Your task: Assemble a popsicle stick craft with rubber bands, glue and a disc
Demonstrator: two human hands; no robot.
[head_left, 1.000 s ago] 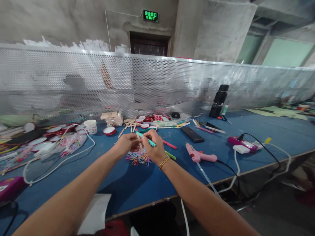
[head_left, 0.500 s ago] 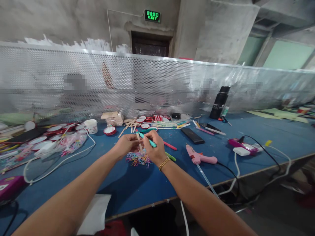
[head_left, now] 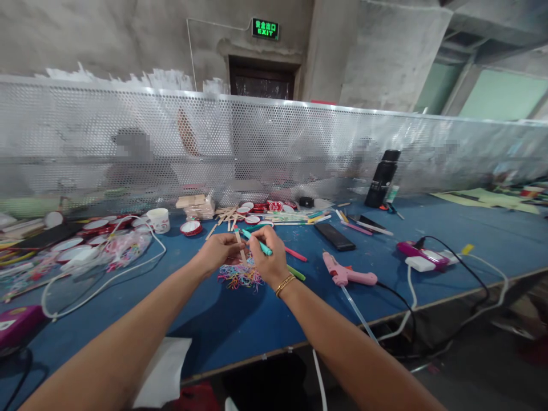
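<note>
Between the closed fingers of my left hand (head_left: 218,253) is a wooden craft stick (head_left: 240,242), held upright with a red and green coloured tip. My right hand (head_left: 269,260) grips a teal marker (head_left: 262,245) like a pen, its point close to the stick's upper end; I cannot tell if it touches. A tangle of colourful thin rubber bands (head_left: 242,276) lies on the blue table (head_left: 240,331) just below both hands. Beside my right hand rest a red marker (head_left: 296,254) and a green marker (head_left: 297,273).
A pink glue gun (head_left: 349,274) and a black phone (head_left: 335,236) lie to the right. Behind them stands a black bottle (head_left: 382,180). A paper cup (head_left: 158,220), loose craft sticks (head_left: 226,217) and red lids (head_left: 191,228) sit toward the back. A white cable (head_left: 124,265) loops on the left.
The stick has shifted very slightly left, and the marker's point now sits a little apart from its tip. Both hands keep their holds.
</note>
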